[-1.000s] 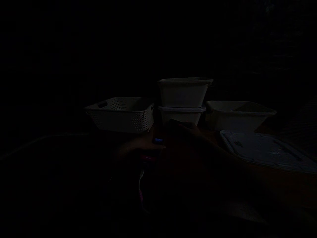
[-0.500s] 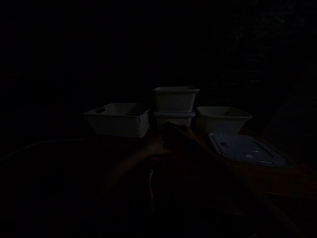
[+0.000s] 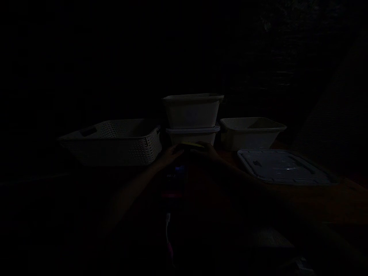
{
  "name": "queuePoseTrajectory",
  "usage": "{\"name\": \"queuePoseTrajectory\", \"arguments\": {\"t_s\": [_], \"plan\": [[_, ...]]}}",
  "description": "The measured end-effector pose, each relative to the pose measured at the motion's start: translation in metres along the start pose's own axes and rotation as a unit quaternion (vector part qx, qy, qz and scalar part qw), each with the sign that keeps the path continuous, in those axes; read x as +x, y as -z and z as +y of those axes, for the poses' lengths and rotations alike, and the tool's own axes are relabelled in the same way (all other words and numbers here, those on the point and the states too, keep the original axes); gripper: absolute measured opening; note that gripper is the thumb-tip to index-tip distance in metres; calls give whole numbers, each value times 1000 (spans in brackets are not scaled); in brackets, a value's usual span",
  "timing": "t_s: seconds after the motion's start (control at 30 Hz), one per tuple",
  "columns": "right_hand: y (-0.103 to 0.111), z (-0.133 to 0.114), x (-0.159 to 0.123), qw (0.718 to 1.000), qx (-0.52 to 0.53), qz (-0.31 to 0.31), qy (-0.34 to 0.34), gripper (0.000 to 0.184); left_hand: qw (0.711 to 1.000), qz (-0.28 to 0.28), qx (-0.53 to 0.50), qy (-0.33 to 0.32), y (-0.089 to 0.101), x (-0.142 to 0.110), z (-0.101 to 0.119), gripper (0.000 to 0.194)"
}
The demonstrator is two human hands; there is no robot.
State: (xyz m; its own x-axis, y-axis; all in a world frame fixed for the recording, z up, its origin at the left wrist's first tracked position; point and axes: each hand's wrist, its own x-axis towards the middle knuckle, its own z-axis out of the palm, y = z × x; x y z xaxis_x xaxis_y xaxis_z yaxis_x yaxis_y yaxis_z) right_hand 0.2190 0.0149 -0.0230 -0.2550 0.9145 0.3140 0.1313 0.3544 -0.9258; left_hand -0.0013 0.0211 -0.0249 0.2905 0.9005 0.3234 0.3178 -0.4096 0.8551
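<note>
The scene is very dark. Both my left hand (image 3: 171,154) and my right hand (image 3: 209,151) are closed at the two ends of a dark object with a thin yellow-green edge (image 3: 191,145); its kind is too dark to make out. It is held low in front of the stacked tubs. Just below lies a phone (image 3: 174,186) with a dim lit screen, and a white cable (image 3: 167,222) runs from its near end.
Behind my hands a pale plastic tub (image 3: 191,113) sits on a lidded tub (image 3: 192,137). A perforated basket (image 3: 106,149) stands to the left. Another open tub (image 3: 250,138) is at the right, with a loose lid (image 3: 284,166) on the wooden table (image 3: 313,203).
My left hand has moved up and away from over the phone to the object at my right hand. The phone's screen is now uncovered. The view has shifted slightly.
</note>
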Motion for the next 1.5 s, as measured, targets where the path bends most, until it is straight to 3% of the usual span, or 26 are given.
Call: {"name": "queuePoseTrajectory", "arguments": {"t_s": [0.3, 0.43, 0.5, 0.67, 0.8, 0.97, 1.17, 1.5], "plan": [[0, -12, 8, 999, -28, -29, 0, 39, 999, -27, -24, 16, 11, 6, 0, 62], [-5, -10, 8, 1000, 15, 17, -12, 40, 995, -48, -81, 29, 12, 3, 1, 63], [-8, -9, 5, 998, 51, -11, -19, 41, 994, -46, -96, 24, 11, 1, 2, 62], [-8, -12, -2, 997, 80, -9, -20, 44, 996, -32, -76, 25, 8, -2, 9, 59], [-8, -12, -2, 996, 87, -31, -7, 44, 995, -52, -82, 30, 7, -2, 10, 59], [-6, -10, 1, 997, 72, -15, -2, 43, 992, -62, -101, 32, 6, 0, 8, 61], [-7, -17, -1, 998, 50, 1, -31, 41, 992, -72, -83, 55, 5, 1, 3, 60], [-10, -19, -1, 997, 63, 2, -49, 36, 997, -56, -30, 31, 6, -6, 12, 58]]}}
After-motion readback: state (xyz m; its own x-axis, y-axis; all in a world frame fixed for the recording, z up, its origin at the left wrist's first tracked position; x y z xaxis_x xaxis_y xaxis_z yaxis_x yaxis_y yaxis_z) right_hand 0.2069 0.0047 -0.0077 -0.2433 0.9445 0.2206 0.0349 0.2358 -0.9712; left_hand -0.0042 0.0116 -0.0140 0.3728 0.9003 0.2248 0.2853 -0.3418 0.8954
